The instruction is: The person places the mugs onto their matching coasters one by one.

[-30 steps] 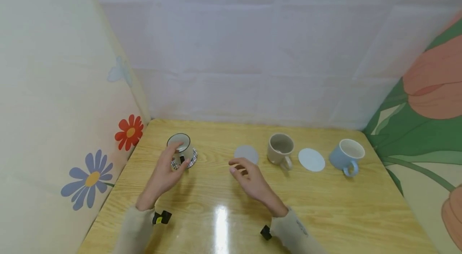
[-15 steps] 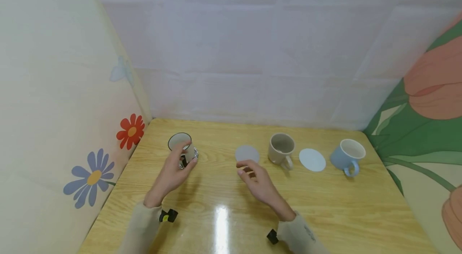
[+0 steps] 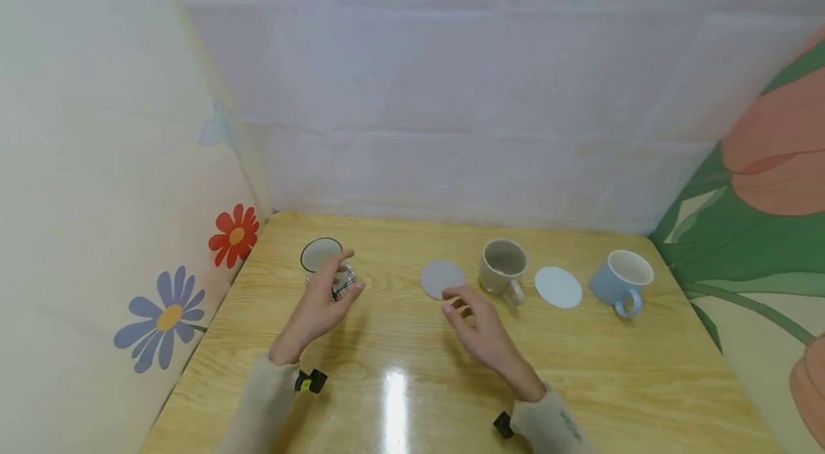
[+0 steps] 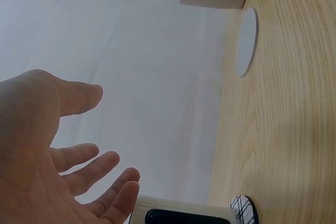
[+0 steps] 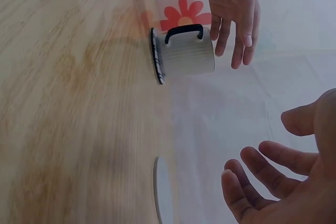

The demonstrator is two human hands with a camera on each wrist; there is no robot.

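My left hand (image 3: 321, 305) hovers in front of a white mug (image 3: 318, 254) with a black rim, fingers loosely spread and holding nothing. This mug stands upright on a plaid coaster (image 3: 347, 283); its black handle shows in the right wrist view, where a gap separates the mug (image 5: 188, 56) from the left hand (image 5: 234, 17). My right hand (image 3: 482, 332), fingers loosely bent and nothing in them, is over the table at the near edge of a round grey coaster (image 3: 440, 276). To that coaster's right stands a beige mug (image 3: 501, 269), its handle toward me.
Farther right lie a round pale blue coaster (image 3: 558, 287) and a blue mug (image 3: 609, 286) with its handle toward me. The wooden table (image 3: 387, 325) ends at a white cloth backdrop (image 3: 399, 103). Flower-patterned hangings (image 3: 773, 175) flank both sides.
Both hands have shifted to the right. The left hand has drawn away from the white mug, and the right hand has come nearer to the beige mug. The mugs and coasters stay in place.
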